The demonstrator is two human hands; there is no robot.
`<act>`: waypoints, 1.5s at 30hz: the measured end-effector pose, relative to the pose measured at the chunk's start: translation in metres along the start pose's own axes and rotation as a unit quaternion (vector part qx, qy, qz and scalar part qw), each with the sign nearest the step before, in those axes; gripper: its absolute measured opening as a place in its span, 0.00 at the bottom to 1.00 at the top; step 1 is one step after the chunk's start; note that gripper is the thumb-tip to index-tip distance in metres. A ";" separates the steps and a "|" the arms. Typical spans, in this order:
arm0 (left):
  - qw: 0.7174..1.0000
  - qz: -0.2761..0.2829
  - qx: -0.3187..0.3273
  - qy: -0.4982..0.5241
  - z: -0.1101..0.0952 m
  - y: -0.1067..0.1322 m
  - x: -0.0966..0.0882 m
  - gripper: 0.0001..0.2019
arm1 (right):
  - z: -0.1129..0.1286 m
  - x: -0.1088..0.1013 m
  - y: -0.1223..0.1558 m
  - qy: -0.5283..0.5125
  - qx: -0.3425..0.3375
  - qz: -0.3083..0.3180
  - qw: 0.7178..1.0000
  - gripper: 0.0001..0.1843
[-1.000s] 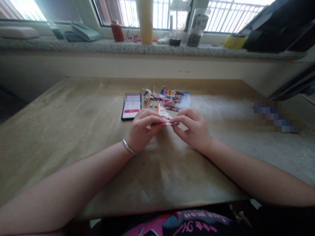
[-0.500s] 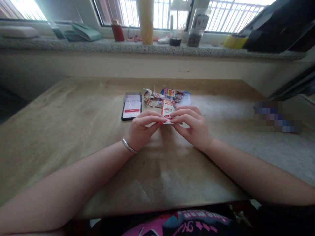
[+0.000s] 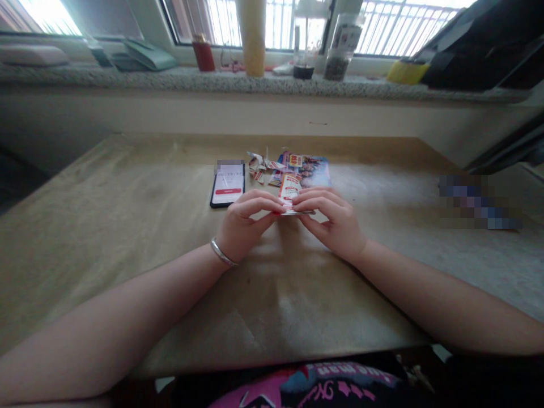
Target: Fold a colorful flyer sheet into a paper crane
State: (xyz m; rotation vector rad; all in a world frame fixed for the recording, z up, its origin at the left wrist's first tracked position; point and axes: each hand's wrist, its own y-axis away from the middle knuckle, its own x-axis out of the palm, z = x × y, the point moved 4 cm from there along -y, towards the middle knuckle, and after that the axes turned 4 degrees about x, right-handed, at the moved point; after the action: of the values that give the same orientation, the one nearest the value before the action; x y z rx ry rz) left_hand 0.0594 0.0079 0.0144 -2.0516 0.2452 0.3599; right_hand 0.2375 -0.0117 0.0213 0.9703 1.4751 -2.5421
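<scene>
Folding looks partway done: left hand (image 3: 246,224) and right hand (image 3: 331,221) both pinch printed paper piece (image 3: 289,190) shut low over table (image 3: 127,226), with seemingly finished folded scraps (image 3: 259,164) and flyer (image 3: 314,170) just behind.

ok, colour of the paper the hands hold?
The paper piece is white with red print, pinched by left hand and right hand; head view.
</scene>
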 end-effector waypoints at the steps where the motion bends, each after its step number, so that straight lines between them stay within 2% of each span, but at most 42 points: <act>1: 1.000 -0.001 0.000 0.005 0.001 0.000 0.000 0.02 | -0.001 0.000 0.000 0.002 0.009 0.001 1.000 0.06; 4: 1.000 -0.008 0.008 0.012 0.003 -0.001 -0.002 0.02 | -0.003 0.000 0.000 0.019 0.021 0.009 1.000 0.07; 8: 1.000 -0.002 0.021 -0.002 0.003 -0.003 -0.002 0.02 | -0.001 -0.004 -0.001 0.048 -0.010 0.011 0.999 0.06; 12: 1.000 0.014 0.000 0.016 0.003 -0.002 -0.001 0.01 | 0.002 -0.008 -0.002 0.070 -0.041 0.006 0.997 0.07; 15: 0.998 0.007 -0.032 0.048 0.005 0.001 0.000 0.01 | 0.003 -0.009 -0.003 0.068 -0.050 0.006 0.996 0.07; 28: 0.988 -0.026 -0.107 0.104 0.007 0.003 0.002 0.04 | -0.001 -0.009 -0.002 0.021 -0.027 0.005 0.999 0.07; 37: 0.983 -0.035 -0.132 0.122 0.014 0.006 0.003 0.05 | -0.003 -0.009 -0.003 0.009 0.003 -0.027 1.000 0.06; 45: 0.981 -0.037 -0.129 0.140 0.018 0.008 0.002 0.03 | -0.007 -0.010 -0.003 0.004 0.014 -0.020 1.000 0.05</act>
State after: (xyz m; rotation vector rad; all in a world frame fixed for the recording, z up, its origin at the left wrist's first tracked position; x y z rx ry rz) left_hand 0.0563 0.0202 -0.0009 -2.3616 0.3038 0.0562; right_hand 0.2486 -0.0071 0.0263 0.9647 1.4791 -2.5971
